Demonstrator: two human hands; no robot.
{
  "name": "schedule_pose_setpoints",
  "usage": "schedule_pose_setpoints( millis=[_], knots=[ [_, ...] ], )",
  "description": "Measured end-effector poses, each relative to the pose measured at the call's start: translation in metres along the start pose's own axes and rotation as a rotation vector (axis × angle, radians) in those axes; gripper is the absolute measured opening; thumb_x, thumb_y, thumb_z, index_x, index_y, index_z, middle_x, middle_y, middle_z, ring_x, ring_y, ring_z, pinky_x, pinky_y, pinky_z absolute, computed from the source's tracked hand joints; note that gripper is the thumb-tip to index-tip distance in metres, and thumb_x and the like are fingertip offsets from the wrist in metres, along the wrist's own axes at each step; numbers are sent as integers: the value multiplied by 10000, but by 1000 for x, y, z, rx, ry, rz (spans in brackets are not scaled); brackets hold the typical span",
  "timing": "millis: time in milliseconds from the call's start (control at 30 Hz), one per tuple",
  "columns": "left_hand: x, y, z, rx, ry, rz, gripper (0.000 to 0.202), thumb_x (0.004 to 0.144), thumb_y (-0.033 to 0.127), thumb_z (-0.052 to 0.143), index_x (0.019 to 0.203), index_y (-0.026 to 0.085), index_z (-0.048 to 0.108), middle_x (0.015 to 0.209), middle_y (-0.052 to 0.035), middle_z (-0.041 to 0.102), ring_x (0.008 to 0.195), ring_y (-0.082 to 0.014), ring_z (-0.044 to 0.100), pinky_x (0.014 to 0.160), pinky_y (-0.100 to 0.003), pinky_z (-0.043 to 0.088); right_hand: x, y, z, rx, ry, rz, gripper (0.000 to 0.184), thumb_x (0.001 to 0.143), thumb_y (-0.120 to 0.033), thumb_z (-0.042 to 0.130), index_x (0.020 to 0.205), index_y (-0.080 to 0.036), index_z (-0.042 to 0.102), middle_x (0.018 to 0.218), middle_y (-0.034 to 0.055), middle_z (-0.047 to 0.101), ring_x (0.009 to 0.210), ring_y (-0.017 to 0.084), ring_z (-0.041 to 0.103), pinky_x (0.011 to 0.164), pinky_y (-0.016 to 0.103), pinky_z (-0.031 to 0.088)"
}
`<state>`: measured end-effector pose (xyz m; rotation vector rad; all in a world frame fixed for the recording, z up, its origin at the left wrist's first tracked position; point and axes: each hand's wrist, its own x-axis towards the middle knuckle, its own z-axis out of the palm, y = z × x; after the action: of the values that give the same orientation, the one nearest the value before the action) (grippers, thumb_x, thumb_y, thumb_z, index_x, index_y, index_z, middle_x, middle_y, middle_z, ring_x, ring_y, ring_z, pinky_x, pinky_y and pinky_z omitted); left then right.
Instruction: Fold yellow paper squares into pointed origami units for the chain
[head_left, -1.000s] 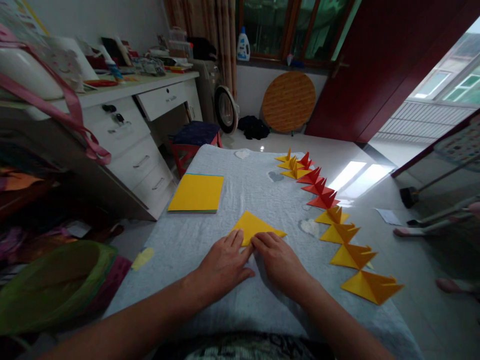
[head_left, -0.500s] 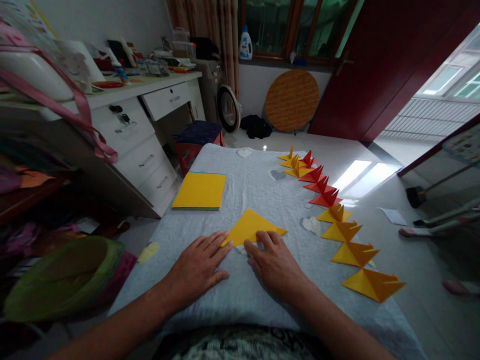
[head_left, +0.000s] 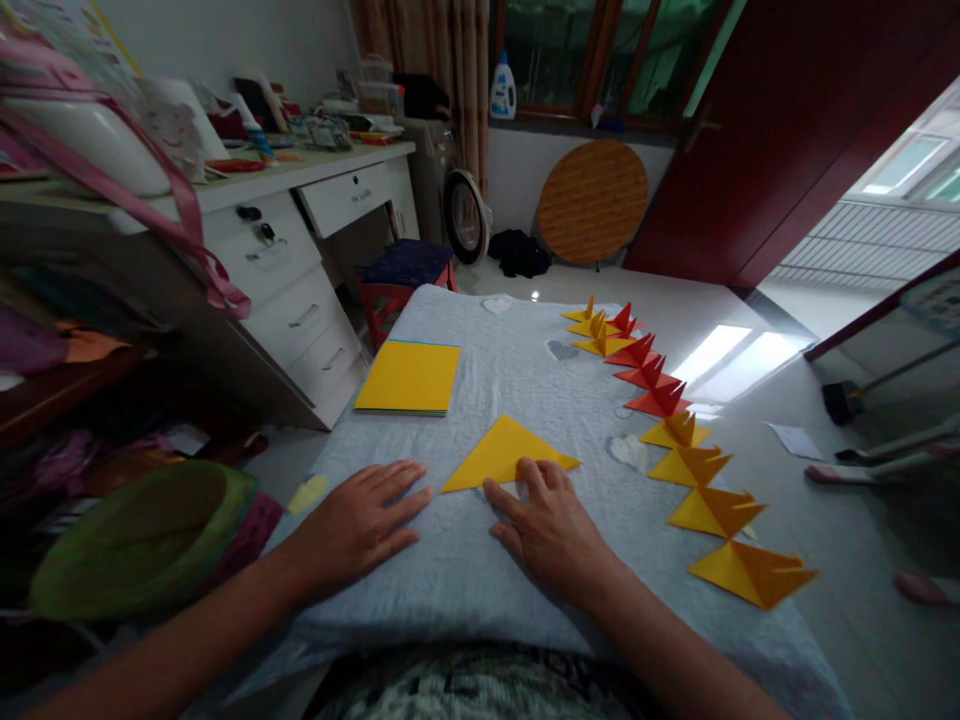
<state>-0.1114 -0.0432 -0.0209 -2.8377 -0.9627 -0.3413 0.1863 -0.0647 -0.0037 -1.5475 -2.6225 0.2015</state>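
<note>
A yellow sheet of paper folded into a triangle lies in front of me on a cloth-covered surface. My right hand holds it down near the lower edge, fingers bent and pressed onto the paper. My left hand rests on the cloth left of the triangle's left corner, apart from it, with fingers spread and nothing in them. Beyond it sits a stack of square paper, yellow on top. Along the right side runs a row of folded paper pieces, yellow ones nearest and red ones farther off.
The patterned cloth spreads under everything. At the left are a white desk with drawers, a stool and a green basket. A washing machine door hangs open at the back, near a round wooden board.
My left hand has moved left, off the triangle's left corner and onto the cloth. My right hand stays on the folded paper. The view has shifted slightly.
</note>
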Motion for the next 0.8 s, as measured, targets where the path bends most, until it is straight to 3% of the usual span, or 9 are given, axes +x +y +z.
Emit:
schedule_pose_setpoints(
  millis=[133, 333, 500, 800],
  knots=[
    [17, 7, -1, -54, 125, -45, 292, 995, 204, 460, 1204, 164, 661, 1213, -118, 704, 1149, -240, 634, 1017, -418, 483, 1, -1, 4, -18, 5, 3, 499, 951, -523, 550, 1431, -397, 503, 1298, 155, 520, 1140, 344, 478, 1001, 521, 396],
    [48, 40, 12, -123, -28, 1, 493, 953, 359, 572, 1388, 131, 532, 1393, -147, 610, 1311, -273, 544, 1108, -440, 427, 1, -5, 4, -37, 15, 26, 560, 931, -537, 580, 1458, -379, 476, 1308, 166, 527, 1165, 356, 471, 996, 527, 404],
    [46, 44, 21, -106, -54, -5, 494, 955, 371, 577, 1387, 134, 540, 1426, -151, 588, 1315, -278, 549, 1090, -447, 448, -5, -1, 7, -12, 27, 44, 563, 929, -534, 585, 1448, -335, 497, 1379, 153, 504, 1225, 357, 453, 1041, 543, 395],
    [44, 42, 19, -129, -30, -27, 439, 967, 318, 546, 1375, 157, 559, 1409, -136, 605, 1299, -270, 562, 1083, -451, 462, -24, 16, 4, 1, 39, 120, 561, 926, -474, 614, 1423, -228, 530, 1418, 139, 533, 1297, 371, 423, 1104, 568, 357]
  ],
)
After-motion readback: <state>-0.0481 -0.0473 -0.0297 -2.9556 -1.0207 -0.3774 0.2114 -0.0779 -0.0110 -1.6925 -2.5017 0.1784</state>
